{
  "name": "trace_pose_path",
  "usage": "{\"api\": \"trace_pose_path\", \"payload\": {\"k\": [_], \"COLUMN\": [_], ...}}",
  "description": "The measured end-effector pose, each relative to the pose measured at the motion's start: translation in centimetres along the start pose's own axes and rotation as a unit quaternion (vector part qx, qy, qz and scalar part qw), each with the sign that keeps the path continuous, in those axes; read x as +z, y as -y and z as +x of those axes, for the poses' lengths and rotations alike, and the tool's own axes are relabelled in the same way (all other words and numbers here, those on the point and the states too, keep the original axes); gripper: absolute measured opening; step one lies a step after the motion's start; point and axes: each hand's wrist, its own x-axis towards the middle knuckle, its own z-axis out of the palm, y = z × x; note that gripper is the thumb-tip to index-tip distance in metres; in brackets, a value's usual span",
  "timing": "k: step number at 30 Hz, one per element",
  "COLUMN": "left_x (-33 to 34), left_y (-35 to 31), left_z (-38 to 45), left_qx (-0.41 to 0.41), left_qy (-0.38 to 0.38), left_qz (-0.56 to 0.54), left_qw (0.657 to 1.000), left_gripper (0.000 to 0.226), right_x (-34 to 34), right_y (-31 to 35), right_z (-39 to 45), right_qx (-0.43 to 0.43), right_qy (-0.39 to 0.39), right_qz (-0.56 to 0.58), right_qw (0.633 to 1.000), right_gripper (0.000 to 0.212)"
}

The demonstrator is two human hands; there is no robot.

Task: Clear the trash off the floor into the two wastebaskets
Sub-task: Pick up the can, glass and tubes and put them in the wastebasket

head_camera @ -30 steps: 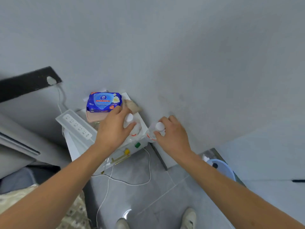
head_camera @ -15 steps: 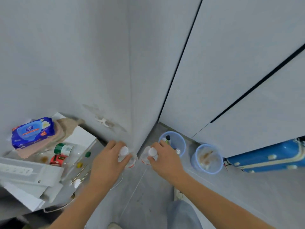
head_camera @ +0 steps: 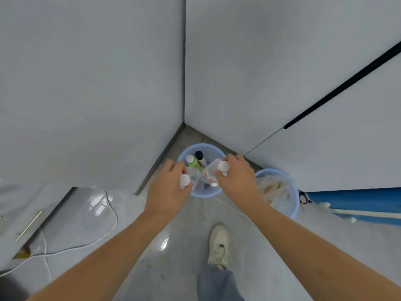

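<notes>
My left hand [head_camera: 168, 190] grips a clear plastic bottle with a white cap [head_camera: 193, 180] over the near rim of the left blue wastebasket [head_camera: 206, 194]. My right hand [head_camera: 237, 177] grips a second clear bottle with a white cap and red label [head_camera: 211, 171], tilted down into the same basket. Inside that basket stand a green bottle [head_camera: 193, 162] and a dark-capped one [head_camera: 200, 156]. The right blue wastebasket [head_camera: 291, 192] holds crumpled paper and wrappers.
Both baskets sit in a corner of grey walls. A blue suitcase [head_camera: 358, 203] lies at the right. A white cable [head_camera: 71, 246] runs across the floor at the left, beside a low white surface with a yellow stick [head_camera: 28, 228]. My shoe [head_camera: 219, 246] stands behind the baskets.
The view has swung right from the cluttered white surface to the corner. Both hands have carried their bottles from beside it to over the left wastebasket.
</notes>
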Motion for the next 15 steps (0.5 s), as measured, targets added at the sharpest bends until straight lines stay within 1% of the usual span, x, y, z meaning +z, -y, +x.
{"api": "trace_pose_path", "payload": {"k": [4,7,12,15], "left_x": [8.8,13.4,17.8,19.4], "left_y": [2.9,5.5,8.7,9.9], "left_z": [4.8,7.6,10.9,12.2], "left_qx": [-0.041,-0.064,-0.089,-0.091], "left_qy": [0.01,0.011,0.026,0.047], "left_qz": [0.031,0.062,0.091,0.104], "left_qw": [0.999,0.996,0.992,0.989], "left_gripper": [0.028,0.026,0.023,0.026], "right_x": [5.6,9.0,13.7,15.2], "right_y": [-5.8,-8.6,-11.0,-11.6], "right_z": [5.8,8.9,12.1,13.1], "right_qx": [-0.012,-0.037,-0.067,-0.068], "right_qy": [0.019,0.048,0.087,0.12], "right_qz": [-0.009,-0.036,-0.055,-0.075], "right_qw": [1.0,0.998,0.992,0.988], "right_gripper": [0.026,0.025,0.023,0.027]}}
